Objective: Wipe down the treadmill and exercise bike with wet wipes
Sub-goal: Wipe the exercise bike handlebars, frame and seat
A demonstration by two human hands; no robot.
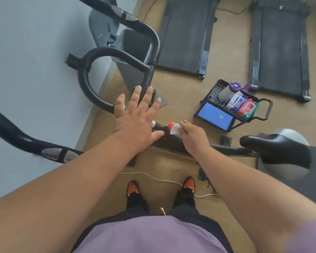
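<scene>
While my left hand (135, 115) hovers flat, fingers spread wide, above the black tubular exercise bike frame (164, 141), my right hand (193, 133) pinches a small white wet wipe (175, 129) against it.

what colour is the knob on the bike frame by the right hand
Orange-red knob, next to the right hand holding a white wipe; head view.

— Can you read anything from where you stand?
— No. The red wipes pack (248, 107) and the white-and-blue pack (236, 101) in your caddy (263, 117) carry print, but it blurs. The blue screen (215, 116) beside them shows one small yellow mark, too tiny for you to make out.
</scene>
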